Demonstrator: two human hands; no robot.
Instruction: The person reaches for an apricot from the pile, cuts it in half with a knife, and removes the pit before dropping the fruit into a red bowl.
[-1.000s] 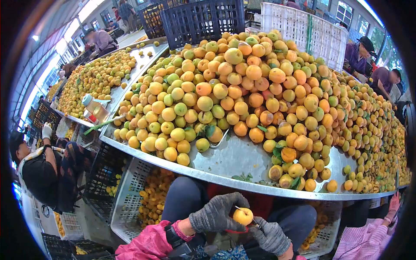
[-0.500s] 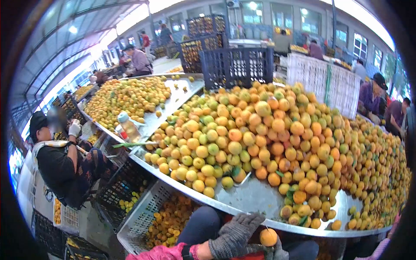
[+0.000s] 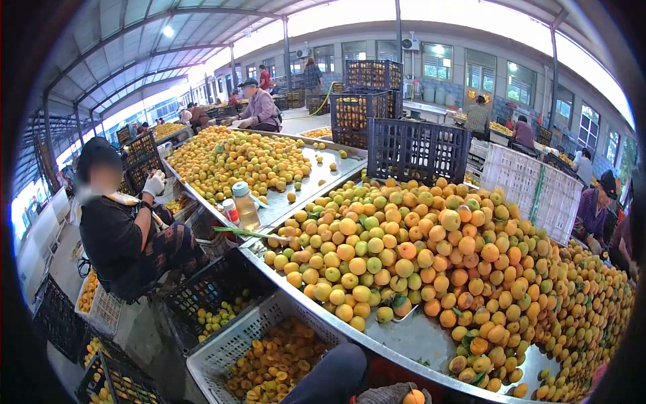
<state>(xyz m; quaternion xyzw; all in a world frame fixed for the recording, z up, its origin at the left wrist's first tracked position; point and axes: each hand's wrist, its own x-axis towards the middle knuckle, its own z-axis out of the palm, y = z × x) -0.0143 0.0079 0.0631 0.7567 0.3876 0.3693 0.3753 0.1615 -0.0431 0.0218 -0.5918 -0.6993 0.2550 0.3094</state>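
At the bottom edge, the top of my left hand shows in a grey knitted glove, most of it cut off by the frame. Right beside it is an orange apricot, partly out of view. Whether those fingers grip the fruit cannot be made out. My right hand is out of view. Just ahead is the rim of a metal table heaped with yellow, orange and greenish apricots. A white crate holding split apricots stands left of my knee.
A seated co-worker in dark clothes and white gloves is at left. A bottle stands at the table's left corner, with green stalks near it. A black crate and a white crate stand behind the heap.
The view has tilted up and turned left. My gloved hands and the apricot have dropped to the bottom edge, with the right hand now out of sight. The co-worker's head has turned.
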